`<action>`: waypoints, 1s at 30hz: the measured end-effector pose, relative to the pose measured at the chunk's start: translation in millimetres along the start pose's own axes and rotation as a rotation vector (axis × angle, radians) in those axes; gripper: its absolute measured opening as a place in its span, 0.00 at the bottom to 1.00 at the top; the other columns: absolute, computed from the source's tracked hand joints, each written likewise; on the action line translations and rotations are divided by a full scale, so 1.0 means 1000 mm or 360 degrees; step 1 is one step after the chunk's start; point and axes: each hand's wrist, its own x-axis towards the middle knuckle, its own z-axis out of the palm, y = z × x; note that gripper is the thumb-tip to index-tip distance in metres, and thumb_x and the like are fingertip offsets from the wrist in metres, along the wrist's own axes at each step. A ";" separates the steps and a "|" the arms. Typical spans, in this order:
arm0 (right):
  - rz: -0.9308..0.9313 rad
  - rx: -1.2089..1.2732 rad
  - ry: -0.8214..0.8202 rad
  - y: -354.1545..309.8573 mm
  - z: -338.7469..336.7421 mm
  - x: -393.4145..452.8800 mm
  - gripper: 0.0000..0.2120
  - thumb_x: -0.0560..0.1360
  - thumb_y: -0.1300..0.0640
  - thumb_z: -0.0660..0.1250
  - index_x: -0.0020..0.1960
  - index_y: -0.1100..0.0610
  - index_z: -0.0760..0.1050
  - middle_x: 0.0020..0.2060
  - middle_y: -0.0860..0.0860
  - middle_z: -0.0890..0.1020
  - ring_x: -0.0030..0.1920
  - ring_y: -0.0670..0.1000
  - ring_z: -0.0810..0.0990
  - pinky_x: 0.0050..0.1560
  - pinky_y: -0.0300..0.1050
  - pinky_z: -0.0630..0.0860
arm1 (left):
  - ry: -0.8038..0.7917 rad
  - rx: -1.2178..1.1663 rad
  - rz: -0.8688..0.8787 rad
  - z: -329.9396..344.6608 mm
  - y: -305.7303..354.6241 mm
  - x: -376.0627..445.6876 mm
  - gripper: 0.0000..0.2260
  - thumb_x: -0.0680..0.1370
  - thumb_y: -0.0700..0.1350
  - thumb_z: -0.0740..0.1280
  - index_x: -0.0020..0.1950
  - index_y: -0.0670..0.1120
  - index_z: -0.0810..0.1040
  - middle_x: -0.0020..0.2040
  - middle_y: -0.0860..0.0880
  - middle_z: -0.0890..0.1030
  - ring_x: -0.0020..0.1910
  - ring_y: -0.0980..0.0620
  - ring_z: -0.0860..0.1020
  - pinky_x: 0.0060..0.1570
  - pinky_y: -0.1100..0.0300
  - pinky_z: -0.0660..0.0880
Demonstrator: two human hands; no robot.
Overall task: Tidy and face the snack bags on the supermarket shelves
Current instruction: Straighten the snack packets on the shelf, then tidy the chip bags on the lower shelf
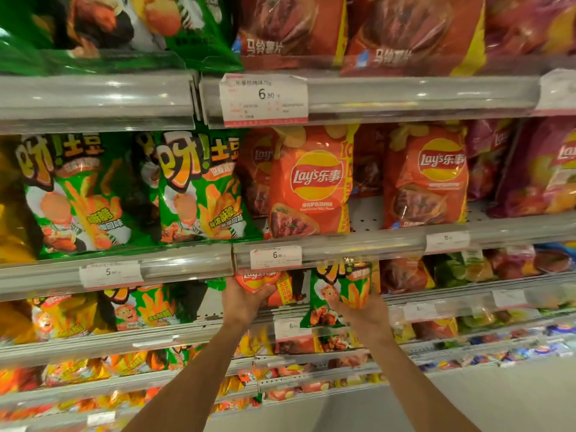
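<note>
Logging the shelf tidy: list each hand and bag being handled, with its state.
left hand: grips the orange bag
right hand: grips the green bag
orange bag: held at the shelf, top hidden behind the rail
green bag: held upright at the shelf front

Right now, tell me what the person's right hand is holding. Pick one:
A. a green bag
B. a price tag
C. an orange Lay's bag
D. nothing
A: the right hand grips the green bag from below, its fingers curled round it, while the left hand holds the orange Lay's bag.
</note>
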 end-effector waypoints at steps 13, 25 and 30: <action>-0.0045 0.0159 0.0061 0.043 -0.045 -0.035 0.30 0.65 0.46 0.82 0.63 0.44 0.75 0.48 0.34 0.85 0.49 0.33 0.82 0.42 0.26 0.76 | -0.0139 0.0126 0.0050 0.063 0.008 -0.012 0.36 0.65 0.48 0.83 0.67 0.47 0.66 0.59 0.46 0.81 0.57 0.44 0.80 0.59 0.51 0.77; -0.0077 0.0274 -0.0129 0.037 -0.018 -0.049 0.30 0.65 0.46 0.83 0.62 0.42 0.75 0.51 0.37 0.86 0.52 0.39 0.84 0.52 0.40 0.81 | -0.0510 0.0362 -0.0059 0.041 0.010 -0.007 0.44 0.67 0.49 0.81 0.73 0.49 0.57 0.61 0.49 0.78 0.61 0.43 0.78 0.62 0.51 0.74; -0.0118 0.0369 -0.0268 0.021 0.007 -0.065 0.32 0.65 0.48 0.83 0.66 0.46 0.74 0.55 0.41 0.86 0.57 0.43 0.84 0.58 0.46 0.79 | -0.0561 0.0199 -0.0085 0.017 0.002 -0.011 0.30 0.70 0.38 0.78 0.68 0.45 0.69 0.53 0.47 0.80 0.54 0.46 0.79 0.59 0.50 0.76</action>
